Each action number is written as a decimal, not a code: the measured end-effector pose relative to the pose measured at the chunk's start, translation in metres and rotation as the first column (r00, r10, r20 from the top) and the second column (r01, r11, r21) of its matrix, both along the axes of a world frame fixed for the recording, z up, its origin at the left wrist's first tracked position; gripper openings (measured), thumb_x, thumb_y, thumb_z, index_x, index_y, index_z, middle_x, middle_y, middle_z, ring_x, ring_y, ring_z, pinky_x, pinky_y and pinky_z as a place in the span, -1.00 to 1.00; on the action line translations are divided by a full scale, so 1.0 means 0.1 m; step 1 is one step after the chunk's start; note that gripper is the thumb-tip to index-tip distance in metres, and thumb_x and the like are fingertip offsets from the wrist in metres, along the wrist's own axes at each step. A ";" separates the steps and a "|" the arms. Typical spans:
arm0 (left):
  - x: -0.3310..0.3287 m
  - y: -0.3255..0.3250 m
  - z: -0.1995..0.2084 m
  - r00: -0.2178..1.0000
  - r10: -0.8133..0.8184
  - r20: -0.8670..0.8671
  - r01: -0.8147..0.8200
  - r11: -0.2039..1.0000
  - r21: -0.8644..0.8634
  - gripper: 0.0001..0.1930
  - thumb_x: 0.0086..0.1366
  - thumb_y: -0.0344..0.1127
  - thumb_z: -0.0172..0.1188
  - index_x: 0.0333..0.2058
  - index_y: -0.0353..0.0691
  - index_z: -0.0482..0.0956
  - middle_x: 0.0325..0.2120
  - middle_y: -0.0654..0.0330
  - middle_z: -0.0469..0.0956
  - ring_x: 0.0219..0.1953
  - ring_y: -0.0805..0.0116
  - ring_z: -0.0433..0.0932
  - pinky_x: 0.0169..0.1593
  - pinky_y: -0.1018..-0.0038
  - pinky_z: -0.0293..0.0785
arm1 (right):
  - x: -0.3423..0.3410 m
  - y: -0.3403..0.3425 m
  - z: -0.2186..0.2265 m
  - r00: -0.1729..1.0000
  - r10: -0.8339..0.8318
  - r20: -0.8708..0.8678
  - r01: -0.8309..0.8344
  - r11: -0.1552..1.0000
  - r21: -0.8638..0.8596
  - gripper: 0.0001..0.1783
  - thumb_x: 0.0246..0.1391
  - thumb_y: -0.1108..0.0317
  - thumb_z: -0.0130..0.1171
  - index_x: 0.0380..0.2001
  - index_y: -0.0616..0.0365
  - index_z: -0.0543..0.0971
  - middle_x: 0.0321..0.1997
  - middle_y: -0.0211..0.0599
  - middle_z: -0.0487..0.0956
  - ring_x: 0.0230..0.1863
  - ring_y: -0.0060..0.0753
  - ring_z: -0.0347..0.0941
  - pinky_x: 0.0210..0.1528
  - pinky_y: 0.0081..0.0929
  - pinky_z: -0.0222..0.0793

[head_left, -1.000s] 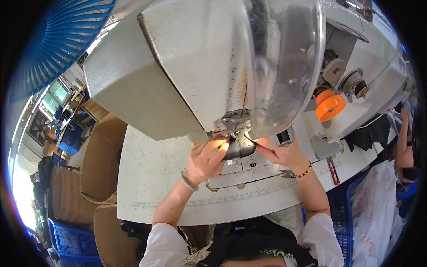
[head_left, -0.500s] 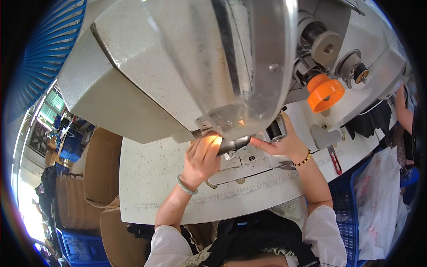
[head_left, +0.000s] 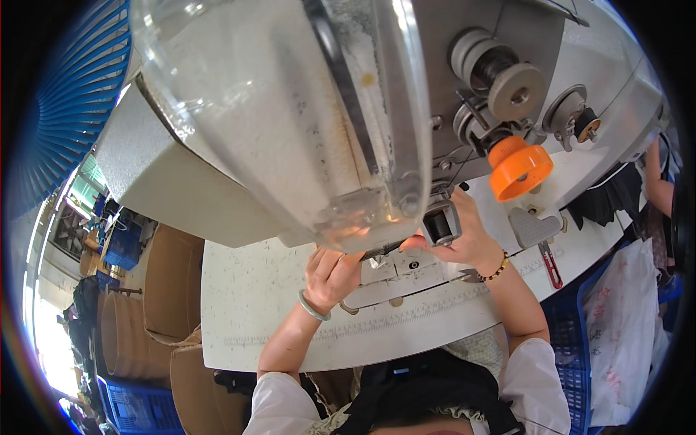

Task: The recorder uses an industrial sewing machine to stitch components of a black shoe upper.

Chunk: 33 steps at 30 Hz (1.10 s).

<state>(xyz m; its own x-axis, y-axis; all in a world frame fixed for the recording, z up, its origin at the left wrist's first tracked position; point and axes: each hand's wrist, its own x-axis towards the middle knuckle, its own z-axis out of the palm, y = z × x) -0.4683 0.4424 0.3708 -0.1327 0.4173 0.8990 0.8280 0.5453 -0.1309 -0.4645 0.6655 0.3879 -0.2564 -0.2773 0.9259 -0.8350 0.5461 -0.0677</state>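
Work at the sewing machine (head_left: 196,185) looked to be partway through: the dark piece (head_left: 386,250) lay at the centre of the frame, beneath the machine's head and between the two hands, and had not come free of it. Only a thin dark edge showed below the clear guard (head_left: 283,138), so how much had been sewn, and how much was left, could not be told. The left hand (head_left: 328,277), just left of centre, had its fingers bent close together at the near end of the piece; their tips went behind the guard, and whether they gripped it or merely pressed on it could not be made out. The right hand (head_left: 467,235), right of centre, reached its thumb toward the other end, while its remaining fingers were largely hidden by the small black roller (head_left: 439,226) in its metal frame, so how far they had closed was unclear too. Half a second earlier, a broader stretch of the dark piece had shown between the hands; now the guard covered most of it. The guard and the orange knob (head_left: 520,168) had shifted left in the frame, and both hands and the white tabletop (head_left: 264,304) sat slightly lower, which suggested a moved viewpoint. The hands' arrangement around the piece stayed much the same.
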 end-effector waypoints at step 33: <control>-0.17 0.02 -0.03 0.962 0.092 0.256 -0.147 0.967 0.206 -0.84 -0.17 -0.57 0.25 -0.55 -0.17 0.54 -0.58 0.20 0.53 -0.56 0.28 0.51 -0.45 0.48 0.44 | -0.09 -0.05 -0.14 0.853 0.184 0.489 -0.102 0.976 -0.190 -0.72 -0.13 0.22 0.23 -0.52 0.24 0.47 -0.20 -0.10 0.48 -0.13 -0.03 0.39 -0.11 -0.24 0.34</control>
<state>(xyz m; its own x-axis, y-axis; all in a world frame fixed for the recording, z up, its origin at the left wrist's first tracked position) -0.4851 0.4448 0.3679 -0.3952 0.1793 0.9009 0.7464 0.6344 0.2011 -0.4738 0.6601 0.3734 -0.6648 -0.2137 0.7158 -0.7329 0.3721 -0.5696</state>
